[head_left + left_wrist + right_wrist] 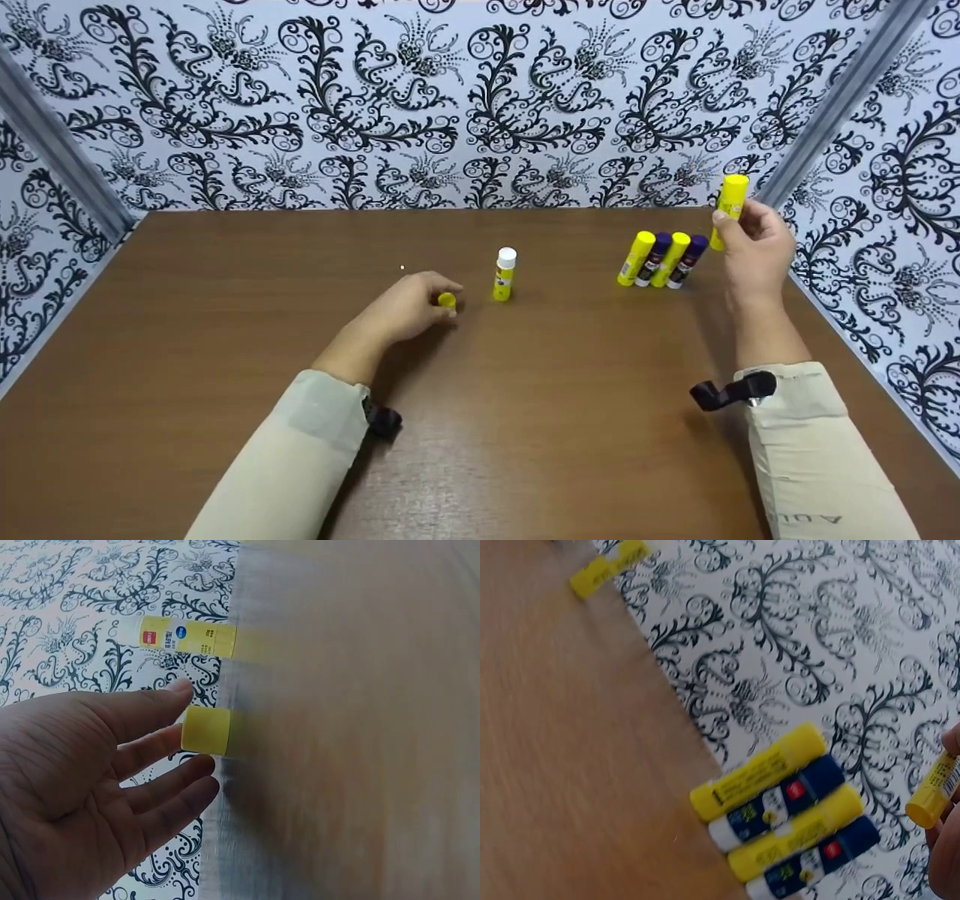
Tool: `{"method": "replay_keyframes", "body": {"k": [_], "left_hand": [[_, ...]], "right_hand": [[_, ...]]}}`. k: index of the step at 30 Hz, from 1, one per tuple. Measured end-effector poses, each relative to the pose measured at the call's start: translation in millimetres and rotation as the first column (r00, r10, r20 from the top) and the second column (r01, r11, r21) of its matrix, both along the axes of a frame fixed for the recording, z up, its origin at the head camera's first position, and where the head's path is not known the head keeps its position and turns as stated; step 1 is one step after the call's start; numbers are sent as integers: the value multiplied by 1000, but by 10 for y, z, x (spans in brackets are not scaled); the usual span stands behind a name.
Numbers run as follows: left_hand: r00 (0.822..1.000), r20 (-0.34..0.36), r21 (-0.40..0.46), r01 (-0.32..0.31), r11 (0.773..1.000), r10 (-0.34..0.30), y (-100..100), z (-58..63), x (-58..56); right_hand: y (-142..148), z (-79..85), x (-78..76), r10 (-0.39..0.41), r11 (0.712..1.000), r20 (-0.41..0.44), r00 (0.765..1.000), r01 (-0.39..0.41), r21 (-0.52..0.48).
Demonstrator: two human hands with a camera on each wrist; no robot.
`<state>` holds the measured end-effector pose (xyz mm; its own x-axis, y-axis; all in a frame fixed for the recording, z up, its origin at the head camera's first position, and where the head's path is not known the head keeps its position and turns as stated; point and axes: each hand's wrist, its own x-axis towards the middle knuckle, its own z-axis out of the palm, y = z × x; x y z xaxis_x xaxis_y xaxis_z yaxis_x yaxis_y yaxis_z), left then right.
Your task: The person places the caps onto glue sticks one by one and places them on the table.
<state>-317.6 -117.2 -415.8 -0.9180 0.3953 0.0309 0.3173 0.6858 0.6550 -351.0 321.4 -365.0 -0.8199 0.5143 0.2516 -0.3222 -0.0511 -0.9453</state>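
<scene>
A small yellow cap (447, 301) stands on the table beside my left hand (401, 307). In the left wrist view the thumb and fingers spread loosely about this cap (206, 730), not visibly pinching it. Just right of it, a yellow glue stick with a white top (504, 276) stands upright. At the far right my right hand (757, 255) grips a yellow glue stick (733, 196) between thumb and fingers, held up above the table. Only its lower end (928, 806) and part of the hand show in the right wrist view.
Left of my right hand a row of upright glue sticks stands side by side, yellow (636, 259) alternating with dark blue (686, 262). The brown table (525, 420) meets patterned walls (480, 105) at the back and sides. Each wrist carries a black camera mount (739, 390).
</scene>
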Motion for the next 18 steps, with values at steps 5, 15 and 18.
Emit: {"method": "replay_keyframes", "body": {"k": [5,15,18], "left_hand": [[1000,-21,-18,10,1000,-11,-11,4,8],[1000,-13,-32,2,999,-2,-14,-4,8],[1000,-13,-31,-5,1000,5,-10,-8,5]], "right_hand": [[109,-124,-51,-35,999,47,998,34,13],[262,-431,-132,-90,989,140,986,71,131],[295,-503,-138,-96,986,156,983,72,152]]}}
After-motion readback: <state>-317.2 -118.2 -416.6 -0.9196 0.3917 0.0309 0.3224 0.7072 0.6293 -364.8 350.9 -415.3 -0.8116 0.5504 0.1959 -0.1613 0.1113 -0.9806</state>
